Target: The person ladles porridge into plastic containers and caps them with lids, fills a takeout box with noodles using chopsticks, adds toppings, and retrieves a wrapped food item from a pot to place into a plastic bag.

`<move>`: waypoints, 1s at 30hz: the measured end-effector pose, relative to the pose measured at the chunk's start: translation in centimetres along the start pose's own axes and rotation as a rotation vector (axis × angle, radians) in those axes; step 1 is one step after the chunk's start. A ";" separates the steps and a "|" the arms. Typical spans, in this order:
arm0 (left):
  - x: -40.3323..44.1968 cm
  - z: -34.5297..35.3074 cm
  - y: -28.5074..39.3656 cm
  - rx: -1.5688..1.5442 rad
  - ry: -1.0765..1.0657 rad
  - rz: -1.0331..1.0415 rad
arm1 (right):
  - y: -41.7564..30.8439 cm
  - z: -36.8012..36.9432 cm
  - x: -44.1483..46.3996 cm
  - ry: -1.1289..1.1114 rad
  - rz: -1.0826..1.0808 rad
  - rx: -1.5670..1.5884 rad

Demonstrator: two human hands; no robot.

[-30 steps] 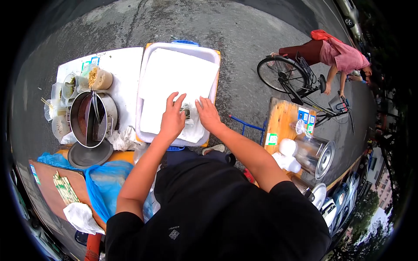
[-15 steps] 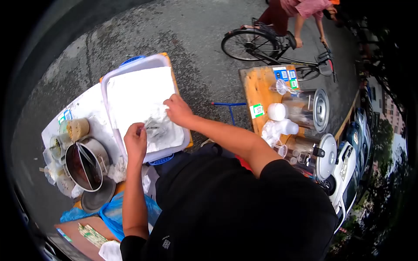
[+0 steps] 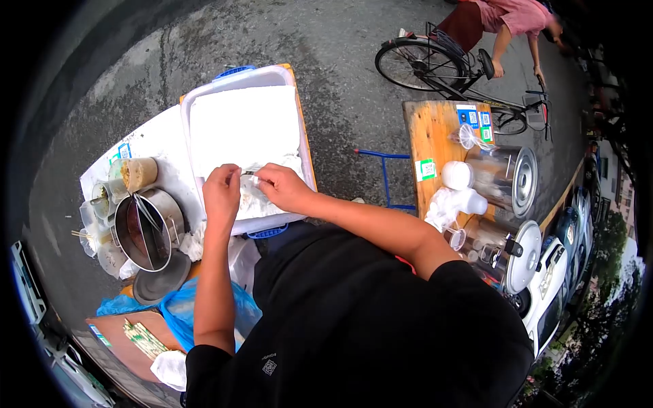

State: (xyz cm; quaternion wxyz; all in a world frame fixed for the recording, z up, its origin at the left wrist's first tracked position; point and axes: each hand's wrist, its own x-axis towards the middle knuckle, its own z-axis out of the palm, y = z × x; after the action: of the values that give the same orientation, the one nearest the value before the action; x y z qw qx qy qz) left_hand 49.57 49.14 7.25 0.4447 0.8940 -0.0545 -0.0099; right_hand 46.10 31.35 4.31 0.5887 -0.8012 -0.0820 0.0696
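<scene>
My left hand and my right hand are close together over the near end of a pale plastic tub. Both have their fingers pinched at the top of a clear plastic bag, which hangs below them. What the bag contains is hard to make out. A thick white cover, cloth or foam, fills most of the tub beyond my hands.
To the left are a divided metal pot, a jar of tan paste and chopsticks. On the right, a wooden table bears steel-lidded containers and white cups. Beyond it, a person holds a bicycle.
My hands have come together, both now at the bag's top. The view has shifted slightly, and the person with the bicycle has moved farther right.
</scene>
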 end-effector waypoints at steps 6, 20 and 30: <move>0.1 -0.7 1.7 0.128 -0.186 0.013 | -1.4 -2.4 0.0 0.077 -0.077 0.031; 0.3 1.1 6.3 -0.571 -0.679 -0.052 | -5.6 -7.4 -2.4 0.209 -0.195 -0.177; 4.0 5.9 8.7 -0.565 -0.510 -0.112 | -3.7 -11.8 -4.0 0.377 -0.030 -0.163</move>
State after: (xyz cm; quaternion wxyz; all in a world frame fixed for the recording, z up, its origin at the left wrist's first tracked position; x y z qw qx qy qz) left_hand 52.34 38.82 10.76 0.6446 0.7066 -0.1095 -0.2707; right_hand 44.41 20.60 11.39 0.5278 -0.8437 0.0122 -0.0971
